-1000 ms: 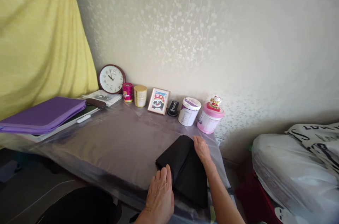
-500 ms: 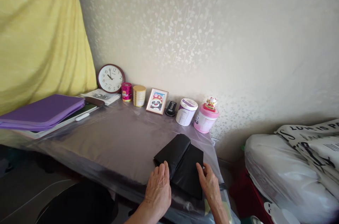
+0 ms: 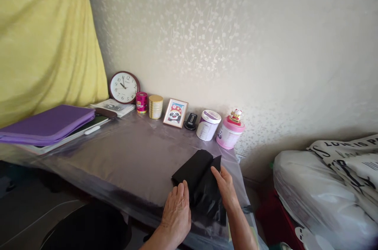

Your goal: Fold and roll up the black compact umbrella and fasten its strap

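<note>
A folded black plastic bag (image 3: 193, 169) lies near the right end of the table, partly overhanging its front edge. My left hand (image 3: 177, 206) has its fingers closed on the near left edge of the bag; the fingertips are partly hidden. On the other side, my right hand (image 3: 226, 189) pinches the right flap between thumb and fingers. That flap is lifted and bent over toward the middle, and its near part is crumpled.
Along the wall stand a clock (image 3: 124, 87), a pink can (image 3: 141, 102), a yellow-lidded can (image 3: 155, 107), a framed panda picture (image 3: 175, 113), a white-and-purple tub (image 3: 208, 125) and a pink tub (image 3: 229, 136). A purple folder (image 3: 50, 124) lies left. Filled bags (image 3: 313, 187) rise beyond the table's right edge.
My right hand has moved left and slightly up, folding the bag's right flap inward. My left hand stays in place on the left edge.
</note>
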`<control>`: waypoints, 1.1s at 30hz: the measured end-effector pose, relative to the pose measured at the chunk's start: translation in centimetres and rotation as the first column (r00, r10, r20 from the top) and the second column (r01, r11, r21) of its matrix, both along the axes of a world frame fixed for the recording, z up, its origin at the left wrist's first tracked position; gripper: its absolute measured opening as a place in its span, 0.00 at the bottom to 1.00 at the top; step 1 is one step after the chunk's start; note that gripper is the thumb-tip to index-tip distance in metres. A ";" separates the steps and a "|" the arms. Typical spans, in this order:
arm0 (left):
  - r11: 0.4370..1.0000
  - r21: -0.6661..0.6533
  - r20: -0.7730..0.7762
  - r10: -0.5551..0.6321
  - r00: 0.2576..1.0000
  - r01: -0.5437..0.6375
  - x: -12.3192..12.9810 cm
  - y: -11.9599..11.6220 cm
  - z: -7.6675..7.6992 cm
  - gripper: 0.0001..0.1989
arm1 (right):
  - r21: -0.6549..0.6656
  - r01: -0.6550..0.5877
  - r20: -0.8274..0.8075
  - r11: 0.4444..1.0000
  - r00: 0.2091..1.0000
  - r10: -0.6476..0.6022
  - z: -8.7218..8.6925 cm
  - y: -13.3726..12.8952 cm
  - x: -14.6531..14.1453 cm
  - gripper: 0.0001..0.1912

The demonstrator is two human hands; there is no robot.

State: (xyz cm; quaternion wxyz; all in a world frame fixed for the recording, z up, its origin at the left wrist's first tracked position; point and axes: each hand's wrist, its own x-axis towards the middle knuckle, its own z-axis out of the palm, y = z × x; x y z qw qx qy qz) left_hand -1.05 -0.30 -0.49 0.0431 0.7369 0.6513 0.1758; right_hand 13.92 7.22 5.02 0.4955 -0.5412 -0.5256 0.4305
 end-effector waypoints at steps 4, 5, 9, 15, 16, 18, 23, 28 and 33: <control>1.000 -0.004 0.002 -0.005 1.000 0.005 0.0 0.2 -0.1 0.31 | 0.023 -0.025 -0.023 0.999 0.999 0.025 -0.4 1.6 -2.1 0.21; 1.000 -0.005 0.006 -0.009 1.000 0.009 0.0 0.2 -0.1 0.31 | 0.030 -0.026 -0.009 0.999 1.000 0.027 -0.8 2.0 -2.4 0.22; 1.000 0.003 0.012 -0.012 1.000 0.011 0.0 0.3 -0.2 0.30 | 0.033 -0.035 0.079 0.999 0.996 0.032 -2.2 3.4 -3.1 0.22; 0.999 -0.042 -0.010 -0.003 1.000 0.003 -0.1 0.4 0.0 0.28 | -0.073 -0.052 0.201 0.996 0.977 0.066 -2.5 4.6 -3.6 0.21; 0.999 -0.054 -0.014 -0.003 1.000 0.002 -0.2 0.4 0.0 0.27 | -0.095 -0.052 0.212 0.994 0.975 0.072 -2.4 4.7 -3.7 0.21; 0.998 -0.070 -0.022 -0.008 1.000 0.007 -0.5 0.4 0.3 0.25 | -0.118 -0.066 0.231 0.991 0.969 0.092 -2.1 4.7 -3.9 0.22; 0.997 -0.078 -0.011 -0.012 1.000 0.011 -1.6 0.0 1.6 0.22 | -0.124 -0.185 0.224 0.975 0.952 0.209 -1.4 4.2 -4.2 0.19; 0.995 0.073 0.034 -0.073 0.997 0.070 -1.7 -0.1 3.8 0.12 | -0.084 -0.256 0.301 0.963 0.915 0.269 -1.6 4.1 -4.2 0.17; 0.953 0.134 -0.001 -0.276 0.961 0.273 -1.3 0.9 2.9 0.24 | 0.011 -0.303 0.406 0.953 0.872 0.272 -1.8 3.8 -4.2 0.12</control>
